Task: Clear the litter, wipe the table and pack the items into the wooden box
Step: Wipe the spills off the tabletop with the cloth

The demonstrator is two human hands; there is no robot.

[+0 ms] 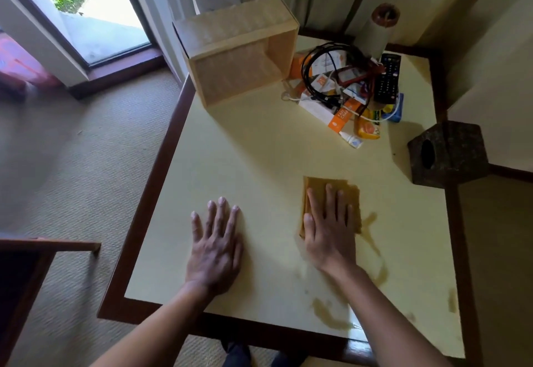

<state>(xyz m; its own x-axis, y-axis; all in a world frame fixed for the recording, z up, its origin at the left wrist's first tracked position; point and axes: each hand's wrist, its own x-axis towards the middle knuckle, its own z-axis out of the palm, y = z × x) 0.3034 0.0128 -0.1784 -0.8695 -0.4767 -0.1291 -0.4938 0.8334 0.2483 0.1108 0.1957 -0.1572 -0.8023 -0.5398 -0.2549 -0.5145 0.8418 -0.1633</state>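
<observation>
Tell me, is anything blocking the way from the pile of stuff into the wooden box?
Nothing visible blocks it. The wooden box lies on its side with its open face showing and looks empty. The pile of items sits right beside it at the table's far end, touching or nearly so.

Table (259,150): pale cream top, dark brown border, brownish smears near the front. Cloth (331,185): mustard yellow. Wooden box (230,38): light blond. Remote (388,78): black. Cables (310,69): black. Cartons (343,118): white and orange. Tissue holder (455,150): speckled dark brown. Carpet (86,150): beige weave.
</observation>
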